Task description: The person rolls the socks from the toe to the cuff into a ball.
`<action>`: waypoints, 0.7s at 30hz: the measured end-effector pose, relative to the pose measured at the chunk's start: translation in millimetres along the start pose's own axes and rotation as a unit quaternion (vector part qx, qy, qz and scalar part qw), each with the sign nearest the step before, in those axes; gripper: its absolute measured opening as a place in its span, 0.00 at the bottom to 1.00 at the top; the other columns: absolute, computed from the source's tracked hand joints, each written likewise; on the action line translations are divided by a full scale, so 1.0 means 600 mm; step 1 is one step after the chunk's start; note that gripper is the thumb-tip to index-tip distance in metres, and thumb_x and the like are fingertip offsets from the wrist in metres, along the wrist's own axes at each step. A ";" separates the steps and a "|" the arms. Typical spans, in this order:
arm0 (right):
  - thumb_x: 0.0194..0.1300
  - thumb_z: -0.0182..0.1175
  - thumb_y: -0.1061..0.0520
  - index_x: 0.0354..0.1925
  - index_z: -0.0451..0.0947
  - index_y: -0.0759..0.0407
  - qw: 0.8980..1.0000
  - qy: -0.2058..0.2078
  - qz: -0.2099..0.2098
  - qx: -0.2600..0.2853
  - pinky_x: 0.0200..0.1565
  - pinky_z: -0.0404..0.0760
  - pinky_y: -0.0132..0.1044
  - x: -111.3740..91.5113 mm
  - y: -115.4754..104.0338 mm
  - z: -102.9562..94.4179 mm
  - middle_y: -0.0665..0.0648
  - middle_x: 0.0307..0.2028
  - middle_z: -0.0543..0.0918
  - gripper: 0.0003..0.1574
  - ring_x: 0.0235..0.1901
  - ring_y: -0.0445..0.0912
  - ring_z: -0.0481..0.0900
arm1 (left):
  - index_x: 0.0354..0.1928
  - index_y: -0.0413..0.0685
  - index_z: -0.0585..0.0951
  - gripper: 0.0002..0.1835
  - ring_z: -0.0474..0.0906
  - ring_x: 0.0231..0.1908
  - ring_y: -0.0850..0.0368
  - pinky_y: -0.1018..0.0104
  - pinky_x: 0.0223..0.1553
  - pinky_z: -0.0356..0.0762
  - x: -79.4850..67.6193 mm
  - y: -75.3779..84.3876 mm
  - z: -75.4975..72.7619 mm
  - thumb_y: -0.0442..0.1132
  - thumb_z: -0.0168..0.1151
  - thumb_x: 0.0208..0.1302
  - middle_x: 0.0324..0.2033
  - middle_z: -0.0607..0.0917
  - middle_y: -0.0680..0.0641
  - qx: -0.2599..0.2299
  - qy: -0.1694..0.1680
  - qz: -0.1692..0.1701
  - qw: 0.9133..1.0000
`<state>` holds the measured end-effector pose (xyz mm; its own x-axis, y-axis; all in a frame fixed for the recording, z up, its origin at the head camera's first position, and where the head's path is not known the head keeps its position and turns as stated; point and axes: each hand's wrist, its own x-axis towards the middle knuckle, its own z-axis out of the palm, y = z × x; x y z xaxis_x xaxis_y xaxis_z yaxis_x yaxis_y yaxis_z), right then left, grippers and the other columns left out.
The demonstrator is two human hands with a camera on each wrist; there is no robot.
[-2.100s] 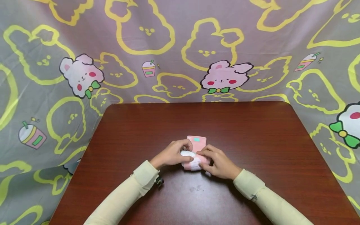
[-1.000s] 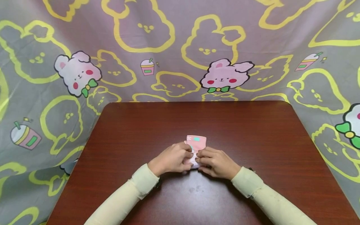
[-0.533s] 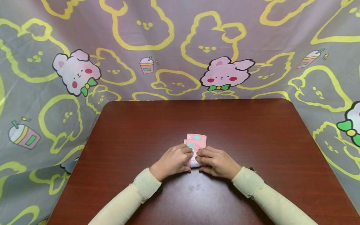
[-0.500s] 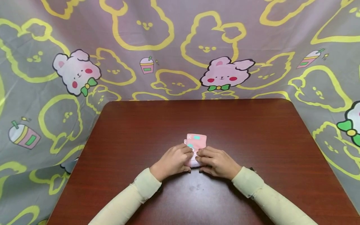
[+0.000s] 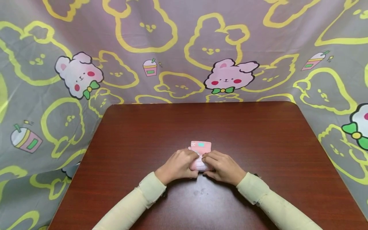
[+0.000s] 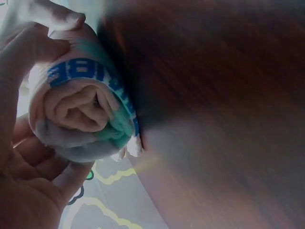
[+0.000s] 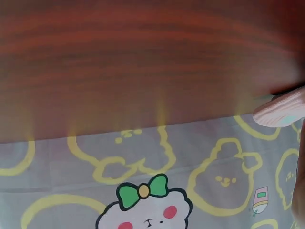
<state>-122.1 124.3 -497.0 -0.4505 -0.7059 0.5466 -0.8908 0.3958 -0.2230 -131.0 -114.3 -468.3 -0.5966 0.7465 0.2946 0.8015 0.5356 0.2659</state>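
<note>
In the head view, a pair of pink and white socks lies partly rolled up near the middle of the table. Flat beyond the roll stretches a pink cuff with a teal patch, and the edge of a second cuff peeks out on its left. My left hand grips the roll's left end, fingers over the top and thumb on the near side. At the right end my right hand holds it likewise. The left wrist view shows the coiled sock layers end-on, with blue lettering around the outside.
The dark red-brown wooden table has rounded far corners. A grey curtain with yellow outlines and cartoon rabbits hangs behind it and along both sides.
Both hands have closed in around the socks, and the second cuff has come into sight at left. Since half a second ago, less of the flat cuffs shows beyond the roll.
</note>
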 end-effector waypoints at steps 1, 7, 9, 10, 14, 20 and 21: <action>0.46 0.80 0.52 0.44 0.79 0.59 1.000 0.002 0.006 0.003 0.45 0.83 0.41 -0.001 -0.001 -0.001 0.53 0.46 0.83 0.29 0.44 0.47 0.81 | 0.36 0.50 0.82 0.18 0.73 0.29 0.64 0.68 0.29 0.76 0.000 0.000 0.000 0.47 0.73 0.41 0.29 0.80 0.58 -0.009 -0.002 -0.007 1.000; 0.50 0.77 0.51 0.49 0.80 0.62 0.999 0.008 0.046 0.027 0.38 0.84 0.41 -0.003 -0.009 -0.007 0.55 0.41 0.84 0.30 0.38 0.44 0.82 | 0.44 0.50 0.81 0.24 0.74 0.24 0.66 0.72 0.25 0.73 -0.002 -0.004 -0.001 0.49 0.74 0.43 0.28 0.82 0.57 -0.067 -0.009 -0.058 0.996; 0.51 0.76 0.51 0.49 0.79 0.61 0.997 0.007 0.063 0.042 0.35 0.83 0.38 -0.005 -0.009 -0.007 0.53 0.39 0.84 0.30 0.34 0.41 0.81 | 0.45 0.51 0.78 0.25 0.74 0.22 0.66 0.73 0.23 0.72 -0.004 -0.004 -0.002 0.50 0.74 0.45 0.26 0.81 0.57 -0.094 -0.014 -0.077 0.992; 0.52 0.75 0.51 0.50 0.79 0.60 0.996 0.006 0.073 0.055 0.33 0.82 0.36 -0.005 -0.010 -0.008 0.51 0.38 0.84 0.30 0.32 0.39 0.80 | 0.45 0.51 0.76 0.24 0.74 0.21 0.66 0.73 0.22 0.71 -0.005 -0.004 -0.002 0.51 0.74 0.47 0.25 0.81 0.58 -0.108 -0.017 -0.089 0.990; 0.57 0.72 0.51 0.54 0.76 0.55 0.985 -0.004 0.117 0.123 0.26 0.76 0.26 -0.010 -0.010 -0.007 0.44 0.31 0.82 0.28 0.24 0.30 0.76 | 0.41 0.55 0.78 0.18 0.74 0.22 0.67 0.73 0.24 0.72 -0.007 -0.004 -0.005 0.52 0.72 0.54 0.26 0.80 0.59 -0.158 -0.030 -0.136 0.978; 0.63 0.70 0.52 0.53 0.79 0.52 0.973 -0.020 0.151 0.176 0.22 0.72 0.24 -0.004 -0.012 -0.013 0.39 0.25 0.78 0.21 0.18 0.27 0.72 | 0.44 0.48 0.85 0.18 0.79 0.48 0.50 0.55 0.51 0.77 -0.004 -0.007 -0.017 0.54 0.67 0.63 0.48 0.84 0.46 -0.169 -0.071 -0.153 0.971; 0.63 0.70 0.51 0.53 0.80 0.53 0.972 -0.024 0.158 0.174 0.22 0.72 0.25 -0.001 -0.012 -0.015 0.40 0.26 0.79 0.20 0.19 0.28 0.72 | 0.45 0.47 0.85 0.19 0.78 0.53 0.47 0.50 0.56 0.74 -0.002 -0.009 -0.020 0.55 0.66 0.64 0.52 0.82 0.43 -0.165 -0.081 -0.156 0.971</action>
<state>-115.0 127.0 -488.2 -0.6999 -0.6109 0.3700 -0.6695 0.3807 -0.6379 -134.8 -122.6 -459.3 -0.7722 0.6352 0.0118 0.5106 0.6095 0.6065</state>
